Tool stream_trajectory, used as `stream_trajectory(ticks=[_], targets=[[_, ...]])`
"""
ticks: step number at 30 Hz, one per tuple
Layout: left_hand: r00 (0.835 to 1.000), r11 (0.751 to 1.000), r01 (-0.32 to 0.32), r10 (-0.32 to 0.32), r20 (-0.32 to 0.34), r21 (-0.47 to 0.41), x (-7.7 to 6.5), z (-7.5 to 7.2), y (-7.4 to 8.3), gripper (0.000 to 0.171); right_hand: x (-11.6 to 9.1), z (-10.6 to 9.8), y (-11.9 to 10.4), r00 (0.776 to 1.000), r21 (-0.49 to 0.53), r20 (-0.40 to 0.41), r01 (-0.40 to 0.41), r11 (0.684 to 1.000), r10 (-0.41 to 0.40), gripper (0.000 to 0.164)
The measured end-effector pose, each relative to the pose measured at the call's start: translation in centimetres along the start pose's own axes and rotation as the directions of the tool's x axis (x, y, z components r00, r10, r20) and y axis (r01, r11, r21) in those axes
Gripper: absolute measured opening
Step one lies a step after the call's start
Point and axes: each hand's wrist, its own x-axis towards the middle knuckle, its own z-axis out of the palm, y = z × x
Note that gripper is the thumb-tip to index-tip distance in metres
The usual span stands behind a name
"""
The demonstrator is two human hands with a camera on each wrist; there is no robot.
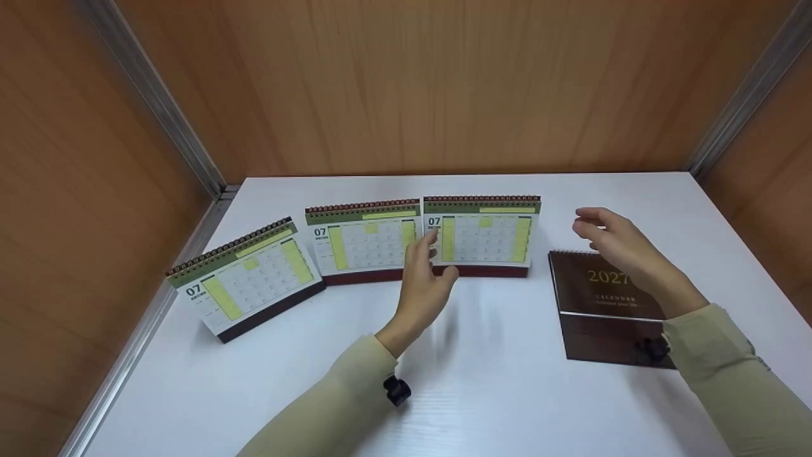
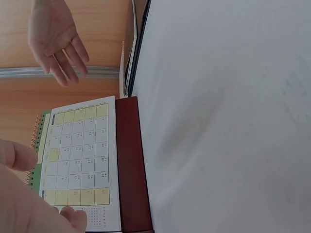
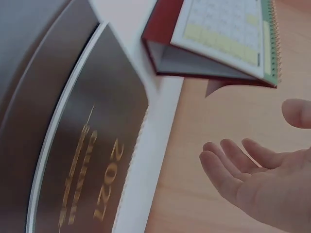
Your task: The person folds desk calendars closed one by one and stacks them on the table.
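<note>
Two desk calendars with dark red bases, the right one (image 1: pixel 487 238) and the middle one (image 1: pixel 361 244), stand side by side, both turned to page 07. Another standing calendar (image 1: pixel 247 279), with a black base, is angled at the left. My left hand (image 1: pixel 422 289) hovers in front of the two red-based calendars, fingers loosely extended and holding nothing. On the right lies a dark brown calendar (image 1: pixel 596 301) with "2027" on its cover. Above its upper part is my right hand (image 1: pixel 622 247), relaxed and holding nothing; in the right wrist view its fingers (image 3: pixel 218 174) spread beside the brown cover.
The calendars are on a white table (image 1: pixel 495 393). A wood-grain panel (image 1: pixel 406 89) rises behind it, with further panels on both sides joined by metal frame strips (image 1: pixel 158 95). Dark wrist devices (image 1: pixel 397 390) sit at the sleeves.
</note>
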Motion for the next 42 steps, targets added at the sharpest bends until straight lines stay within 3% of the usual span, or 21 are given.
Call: stream_trajectory(ticks=[11, 19, 28, 35, 42], targets=[[0.996, 0.995, 0.088, -0.089, -0.026, -0.04, -0.4, 0.4, -0.8, 0.085, 1.6, 3.0, -1.8, 1.0, 0.255, -0.007, 0.009, 0.967, -0.007, 0.073], [0.989, 0.987, 0.139, -0.143, -0.04, -0.081, -0.5, 0.7, -1.4, 0.088, 3.6, 5.0, -2.1, 1.0, 0.475, 0.009, -0.023, 0.88, 0.021, 0.083], [0.98, 0.974, 0.191, -0.197, -0.035, -0.124, -0.5, 1.3, -1.8, 0.093, 4.9, 6.1, -2.0, 0.994, 0.554, 0.057, -0.109, 0.825, 0.093, 0.09], [0.981, 0.974, 0.178, -0.186, -0.047, -0.141, -0.3, 1.7, -1.7, 0.094, 5.1, 6.3, -2.3, 0.993, 0.542, 0.061, -0.117, 0.832, 0.1, 0.086], [0.98, 0.969, 0.181, -0.191, -0.052, -0.166, -0.3, 1.6, -2.0, 0.093, 5.3, 5.7, -2.4, 0.994, 0.42, 0.024, -0.105, 0.902, 0.105, 0.086]])
